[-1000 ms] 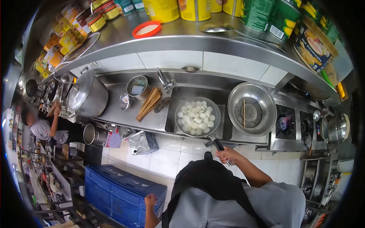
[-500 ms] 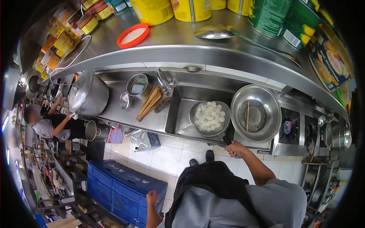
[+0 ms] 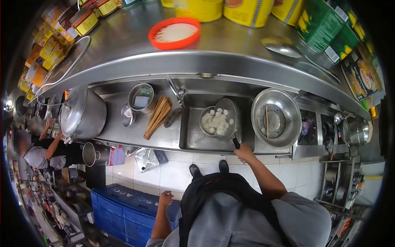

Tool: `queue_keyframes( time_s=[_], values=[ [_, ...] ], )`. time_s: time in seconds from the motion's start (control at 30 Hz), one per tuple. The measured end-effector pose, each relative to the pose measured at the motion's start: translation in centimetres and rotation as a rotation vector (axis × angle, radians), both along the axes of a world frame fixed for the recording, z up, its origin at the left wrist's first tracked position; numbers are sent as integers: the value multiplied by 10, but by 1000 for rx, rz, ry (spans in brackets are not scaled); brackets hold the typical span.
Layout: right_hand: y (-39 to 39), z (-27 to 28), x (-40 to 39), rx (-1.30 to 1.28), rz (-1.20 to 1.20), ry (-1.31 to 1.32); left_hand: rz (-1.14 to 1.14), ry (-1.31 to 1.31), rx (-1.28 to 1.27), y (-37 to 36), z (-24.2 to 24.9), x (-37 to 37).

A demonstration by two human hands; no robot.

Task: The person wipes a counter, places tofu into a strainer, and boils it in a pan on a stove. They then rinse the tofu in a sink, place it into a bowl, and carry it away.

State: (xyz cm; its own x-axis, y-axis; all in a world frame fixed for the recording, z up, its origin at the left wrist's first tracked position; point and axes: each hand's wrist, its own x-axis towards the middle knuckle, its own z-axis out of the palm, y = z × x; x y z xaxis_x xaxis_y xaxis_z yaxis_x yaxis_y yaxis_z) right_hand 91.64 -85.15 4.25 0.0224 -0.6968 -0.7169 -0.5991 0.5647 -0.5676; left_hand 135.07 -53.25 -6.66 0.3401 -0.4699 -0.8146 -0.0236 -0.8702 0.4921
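My right hand (image 3: 245, 152) is closed around the black handle of a round metal pan (image 3: 228, 108), tilted over the sink (image 3: 193, 143). White ball-shaped pieces (image 3: 220, 123), about egg-like in look, slide down its inside toward the left. Under its left edge a round metal bowl (image 3: 203, 116) sits in the sink, with some white pieces over it. My left hand (image 3: 166, 199) hangs low in front of the blue crates, away from the sink, its fingers curled in with nothing held.
A large metal basin (image 3: 256, 133) holding a stick stands right of the sink, beside the gas stove (image 3: 307, 125). To the left are a bamboo brush (image 3: 158, 117), a metal pot (image 3: 84, 113) and another person (image 3: 39, 156). Blue crates (image 3: 123, 206) stand behind on the floor.
The pan has moved left and tipped over, its white pieces sliding out to the left. A bowl beneath it now shows. My left hand has risen slightly in view.
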Motion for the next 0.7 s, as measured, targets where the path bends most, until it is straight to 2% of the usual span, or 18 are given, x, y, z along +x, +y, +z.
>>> queue_keyframes(
  time_s=[0.03,0.07,0.1,0.13,0.17,0.23,0.3,0.33,0.4,0.43,0.47,0.5,0.57,0.63,0.67,0.7],
  values=[
    [1,6,8,-80,77,159,-14,3,-32,-11,-12,17],
    [5,3,12,-82,72,171,-154,-97,-169,-26,-22,34],
    [13,-5,17,-281,147,301,-292,-197,-306,-45,-27,46],
    [18,-9,20,-478,224,429,-366,-293,-370,-77,-7,50],
    [19,-4,26,-476,221,439,-382,-322,-417,-112,17,49],
    [21,26,46,-304,183,519,-454,-412,-618,-179,43,46],
    [25,34,51,-303,185,547,-520,-429,-658,-253,108,26],
    [27,37,55,-305,195,567,-475,-429,-792,-283,123,17],
    [33,45,61,-298,163,591,-508,-533,-1058,-352,117,9],
    [36,47,62,-286,135,616,-530,-449,-1127,-383,118,4],
    [41,42,60,-292,131,619,-594,-514,-1080,-410,130,-5],
    [48,33,57,-362,95,588,-656,-577,-1030,-435,141,-13],
    [57,18,45,-438,53,562,-674,-588,-1195,-487,127,-22],
    [63,14,35,-524,57,286,-715,-609,-1275,-523,111,-26],
    [65,15,32,-522,48,292,-756,-633,-1345,-532,103,-28],
    [67,24,30,-215,-210,-122,-753,-461,-1125,-531,108,-32]
  ],
)
